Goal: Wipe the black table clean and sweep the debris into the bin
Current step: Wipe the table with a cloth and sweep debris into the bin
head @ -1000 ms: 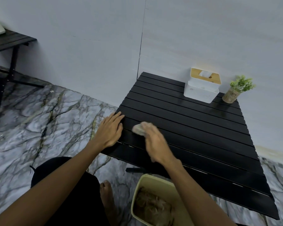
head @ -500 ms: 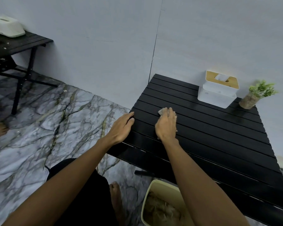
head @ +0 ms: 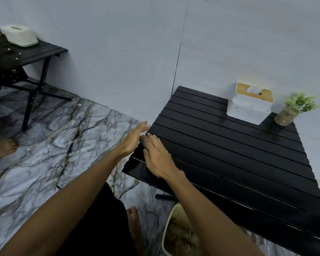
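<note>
Sweeping toward the left edge of the black bench [head: 229, 154] with my right hand [head: 156, 156]. Risk first: the bin [head: 167, 235] sits on the floor below the near edge, well apart from this corner, so anything pushed off here probably lands on the marble floor [head: 54, 145] unless my left hand [head: 132, 140] catches it. The slat gaps could also swallow fine debris.

Right hand lies palm down on the slats at the left edge, fingers loosely curled. Whether it grips a wipe underneath, I cannot tell; nothing shows. Left hand is open and flat-fingered, just off the edge, touching or nearly touching the right fingertips, holding nothing visible.

Tissue box [head: 249, 104] and small plant [head: 294, 109] stay at the far side, clear of the stroke.
</note>
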Demonstrator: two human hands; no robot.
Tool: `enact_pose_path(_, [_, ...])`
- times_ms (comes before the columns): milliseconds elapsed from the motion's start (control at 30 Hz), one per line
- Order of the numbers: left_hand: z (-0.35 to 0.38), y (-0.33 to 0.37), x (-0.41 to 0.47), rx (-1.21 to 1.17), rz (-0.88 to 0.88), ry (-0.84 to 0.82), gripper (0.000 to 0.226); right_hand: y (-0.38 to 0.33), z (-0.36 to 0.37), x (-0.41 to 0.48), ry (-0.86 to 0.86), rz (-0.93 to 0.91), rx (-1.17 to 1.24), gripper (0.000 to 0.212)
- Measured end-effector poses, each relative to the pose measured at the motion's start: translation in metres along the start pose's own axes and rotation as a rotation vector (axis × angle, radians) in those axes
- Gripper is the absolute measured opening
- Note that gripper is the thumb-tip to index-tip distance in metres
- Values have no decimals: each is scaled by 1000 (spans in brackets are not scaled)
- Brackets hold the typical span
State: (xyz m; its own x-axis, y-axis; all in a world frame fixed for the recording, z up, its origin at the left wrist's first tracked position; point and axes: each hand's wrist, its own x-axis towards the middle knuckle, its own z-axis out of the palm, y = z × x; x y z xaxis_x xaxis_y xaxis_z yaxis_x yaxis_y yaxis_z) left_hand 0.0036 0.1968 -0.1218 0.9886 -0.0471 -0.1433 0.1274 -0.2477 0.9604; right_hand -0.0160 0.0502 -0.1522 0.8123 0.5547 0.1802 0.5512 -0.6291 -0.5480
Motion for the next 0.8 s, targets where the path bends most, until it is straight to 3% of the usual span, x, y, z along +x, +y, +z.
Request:
enact_pose_path(267, [-5, 2, 4, 196, -77, -113, 53, -9, -7, -37, -154, -186, -66, 54])
enact_pose_path(467, [7, -9, 4, 683, 62, -68, 50, -14, -19, -63, -182, -261, -124, 51])
enact_pose_path(667, [12, -15, 4, 700, 72, -35, 48, 3, -33, -109, -207, -362, -222, 51])
enact_pose_path(800, [17, -19, -2, 812, 97, -7, 50, 19, -55, -143, -213, -335, -283, 53])
